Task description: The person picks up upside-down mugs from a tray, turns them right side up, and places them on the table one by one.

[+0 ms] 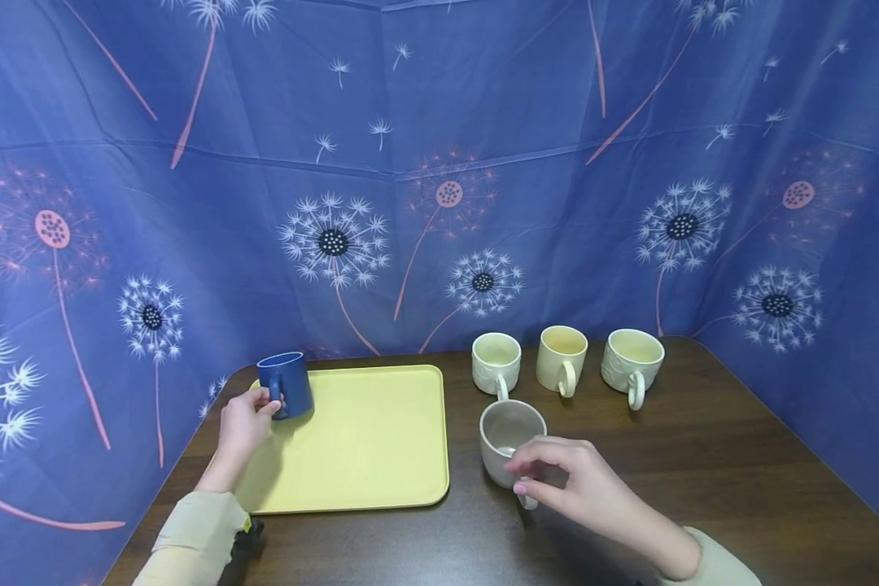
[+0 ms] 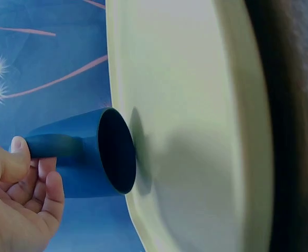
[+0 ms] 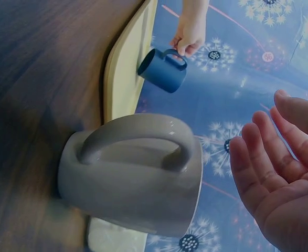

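My left hand (image 1: 243, 427) pinches the handle of a dark blue mug (image 1: 293, 387) over the back left corner of a yellow tray (image 1: 366, 439). In the left wrist view the blue mug (image 2: 85, 173) is tipped with its mouth down toward the tray; whether its rim touches the tray I cannot tell. A grey mug (image 1: 492, 456) stands upright on the table right of the tray, its handle toward me. Beside that handle is my right hand (image 1: 582, 480), fingers loosely bent. In the right wrist view, this hand (image 3: 285, 184) is apart from the grey mug (image 3: 127, 184), holding nothing.
Behind the grey mug stand a pale green mug (image 1: 489, 374), a pale yellow mug (image 1: 553, 366) and a wider pale green mug (image 1: 618, 374). They share the brown wooden table (image 1: 688, 456). A blue dandelion-print curtain (image 1: 557, 203) hangs close behind the table.
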{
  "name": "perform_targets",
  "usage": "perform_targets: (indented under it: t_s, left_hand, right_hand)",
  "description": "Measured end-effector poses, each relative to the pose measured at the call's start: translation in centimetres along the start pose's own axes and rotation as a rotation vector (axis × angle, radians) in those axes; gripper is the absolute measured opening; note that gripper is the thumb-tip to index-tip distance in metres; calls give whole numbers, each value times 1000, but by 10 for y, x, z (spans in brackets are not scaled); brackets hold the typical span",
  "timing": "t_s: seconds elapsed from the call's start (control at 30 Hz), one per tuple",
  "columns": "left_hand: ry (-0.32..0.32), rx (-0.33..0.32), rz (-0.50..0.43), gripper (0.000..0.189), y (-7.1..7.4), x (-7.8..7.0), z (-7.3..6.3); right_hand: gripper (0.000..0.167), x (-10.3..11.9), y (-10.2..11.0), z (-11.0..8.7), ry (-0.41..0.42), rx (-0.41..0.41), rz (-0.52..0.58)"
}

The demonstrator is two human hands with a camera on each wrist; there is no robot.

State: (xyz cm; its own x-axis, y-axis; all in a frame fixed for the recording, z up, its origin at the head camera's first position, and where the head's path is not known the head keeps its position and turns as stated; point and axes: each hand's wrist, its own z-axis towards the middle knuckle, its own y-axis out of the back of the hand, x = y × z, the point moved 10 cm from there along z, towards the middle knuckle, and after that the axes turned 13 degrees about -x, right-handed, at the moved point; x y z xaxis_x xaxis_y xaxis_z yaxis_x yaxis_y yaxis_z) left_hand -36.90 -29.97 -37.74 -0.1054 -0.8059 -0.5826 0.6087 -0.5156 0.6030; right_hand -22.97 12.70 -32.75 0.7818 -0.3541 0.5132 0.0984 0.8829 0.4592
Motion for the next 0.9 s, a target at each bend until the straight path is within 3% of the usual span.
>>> perform_targets:
  t_s: [0.27, 0.43, 0.9]
  left_hand:
    - [39, -11, -14, 14, 0, -11, -3]
    - [65, -17, -37, 13, 3, -22, -7]
    - [45, 5, -136, 9, 5, -62, -13]
  right_hand:
    - [31, 15, -4, 9, 105, -19, 17]
    - [28, 15, -7, 13, 102, -25, 5]
    - [30, 17, -7, 28, 87, -70, -72]
